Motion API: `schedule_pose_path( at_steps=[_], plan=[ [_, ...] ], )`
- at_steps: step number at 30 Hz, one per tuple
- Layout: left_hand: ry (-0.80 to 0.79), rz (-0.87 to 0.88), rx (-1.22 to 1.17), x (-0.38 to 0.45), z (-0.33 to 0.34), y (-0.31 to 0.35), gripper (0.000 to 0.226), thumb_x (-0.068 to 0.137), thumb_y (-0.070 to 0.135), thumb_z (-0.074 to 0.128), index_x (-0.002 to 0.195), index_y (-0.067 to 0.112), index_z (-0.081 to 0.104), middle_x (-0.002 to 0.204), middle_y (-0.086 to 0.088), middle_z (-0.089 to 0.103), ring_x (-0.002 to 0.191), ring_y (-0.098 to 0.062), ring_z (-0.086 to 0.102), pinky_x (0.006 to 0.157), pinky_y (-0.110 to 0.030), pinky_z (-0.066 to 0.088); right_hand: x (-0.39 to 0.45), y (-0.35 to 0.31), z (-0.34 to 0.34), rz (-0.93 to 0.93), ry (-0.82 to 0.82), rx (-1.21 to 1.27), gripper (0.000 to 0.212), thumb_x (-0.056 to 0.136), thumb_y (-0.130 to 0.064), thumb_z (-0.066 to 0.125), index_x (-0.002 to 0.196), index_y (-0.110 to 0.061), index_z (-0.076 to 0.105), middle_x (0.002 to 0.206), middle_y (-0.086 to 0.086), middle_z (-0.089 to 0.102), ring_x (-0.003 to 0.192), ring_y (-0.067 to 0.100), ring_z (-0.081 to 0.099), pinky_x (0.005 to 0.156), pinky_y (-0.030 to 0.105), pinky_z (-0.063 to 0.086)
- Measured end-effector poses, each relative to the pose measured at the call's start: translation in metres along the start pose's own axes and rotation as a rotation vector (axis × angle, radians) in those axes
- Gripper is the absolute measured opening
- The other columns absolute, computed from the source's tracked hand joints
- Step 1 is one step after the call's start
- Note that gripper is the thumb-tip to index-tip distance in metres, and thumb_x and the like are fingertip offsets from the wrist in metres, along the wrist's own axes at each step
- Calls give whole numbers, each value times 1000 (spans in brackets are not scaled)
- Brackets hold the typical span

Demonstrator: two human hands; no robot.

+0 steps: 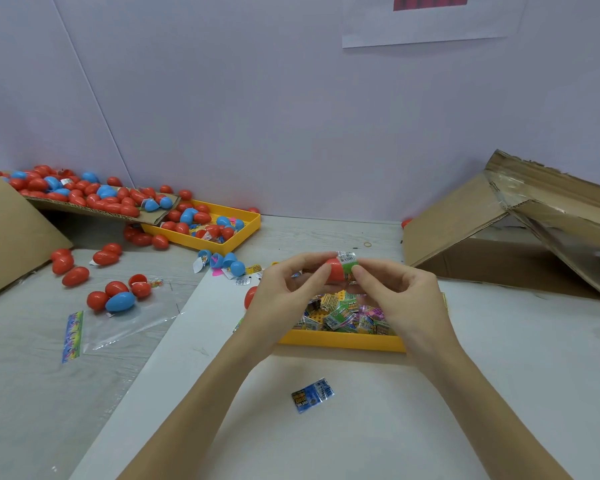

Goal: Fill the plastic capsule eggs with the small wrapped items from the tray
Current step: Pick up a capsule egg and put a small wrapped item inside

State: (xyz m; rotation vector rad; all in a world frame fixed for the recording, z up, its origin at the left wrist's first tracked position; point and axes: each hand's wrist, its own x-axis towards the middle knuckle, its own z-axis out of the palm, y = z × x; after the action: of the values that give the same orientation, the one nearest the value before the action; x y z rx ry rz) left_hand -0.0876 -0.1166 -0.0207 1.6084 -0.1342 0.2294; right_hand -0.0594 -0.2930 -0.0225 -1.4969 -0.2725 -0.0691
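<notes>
Left hand (284,289) grips red egg (335,270); right hand (395,292) pinches green packet (350,263) at its mouth. Fold packet small (corners snag), push fully inside above tray (343,341).

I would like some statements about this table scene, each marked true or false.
1. Both hands hold a red plastic egg half with a green wrapped packet at its opening. True.
2. The near yellow plastic tray holds only blue eggs. False: it holds small wrapped packets.
3. A blue wrapped packet lies alone on the white surface near the person. True.
4. The left hand rests flat on the table. False: its fingers pinch the egg half.
</notes>
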Motion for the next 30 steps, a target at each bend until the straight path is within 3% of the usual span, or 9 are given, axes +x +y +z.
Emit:
schedule_pose_path(
  at_steps=[7, 18, 22, 26, 30],
  plan=[
    [18, 4, 56, 0, -2, 0, 33, 98, 18, 63, 130, 22, 68, 106, 0, 77, 100, -13, 74, 90, -26, 59, -2, -3, 1, 3, -1, 34, 15, 91, -15, 75, 106, -17, 78, 91, 1, 80, 86, 17, 77, 70, 21, 60],
    [15, 38, 55, 1, -1, -1, 32, 99, 17, 63, 130, 23, 68, 101, 1, 78, 98, -12, 74, 80, -16, 56, -3, -4, 4, 18, -40, 4, 19, 91, -13, 74, 110, -13, 76, 93, 2, 80, 88, 17, 77, 76, 23, 61],
    [87, 127, 45, -1, 3, -2, 28, 94, 19, 70, 122, 18, 69, 106, 4, 76, 99, -15, 73, 83, -23, 58, -5, -3, 8, 81, -51, 59, 21, 90, -12, 76, 110, -10, 74, 95, 3, 80, 89, 17, 77, 73, 20, 59],
    [96, 185, 127, -1, 5, -3, 32, 91, 24, 74, 123, 21, 71, 108, 7, 75, 103, -12, 71, 87, -26, 59, -6, -6, 8, 232, -103, 262, 25, 91, -14, 72, 114, -5, 73, 104, 9, 79, 100, 21, 76, 79, 21, 59],
    [108, 271, 225, -1, 6, -3, 32, 91, 29, 73, 123, 26, 68, 111, 3, 69, 100, -16, 67, 85, -27, 58, -5, -14, 6, 575, -282, 651, 28, 94, -22, 70, 112, -2, 77, 116, 16, 74, 107, 24, 73, 80, 27, 61]
  ],
)
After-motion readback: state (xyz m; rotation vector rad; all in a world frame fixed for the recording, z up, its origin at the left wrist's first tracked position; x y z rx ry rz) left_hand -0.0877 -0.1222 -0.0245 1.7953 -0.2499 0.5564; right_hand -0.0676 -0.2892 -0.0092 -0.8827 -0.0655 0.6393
